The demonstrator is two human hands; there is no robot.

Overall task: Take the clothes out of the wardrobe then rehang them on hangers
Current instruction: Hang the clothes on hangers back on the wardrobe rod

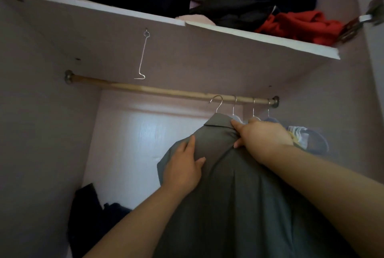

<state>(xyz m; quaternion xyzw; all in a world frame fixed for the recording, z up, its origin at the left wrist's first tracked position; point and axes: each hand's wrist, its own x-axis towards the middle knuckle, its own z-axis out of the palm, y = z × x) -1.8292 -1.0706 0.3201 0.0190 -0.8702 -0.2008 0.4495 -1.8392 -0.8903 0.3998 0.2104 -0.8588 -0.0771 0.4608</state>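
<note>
A grey shirt (pixel 239 195) hangs on a metal hanger whose hook (pixel 217 103) sits at the wooden rail (pixel 145 88); whether the hook rests on the rail I cannot tell. My right hand (pixel 261 137) grips the shirt at its collar. My left hand (pixel 185 164) lies flat on the shirt's left shoulder with fingers spread. Three more hanger hooks (pixel 253 108) hang on the rail to the right, with pale and dark garments (pixel 307 137) behind my right hand.
The shelf (pixel 259 37) above the rail carries a heap of dark, grey and red clothes (pixel 301 24). A bent wire hook (pixel 142 58) dangles from under the shelf. Dark clothes (pixel 93 216) lie at the wardrobe's bottom left. A door hinge (pixel 369 14) sits top right.
</note>
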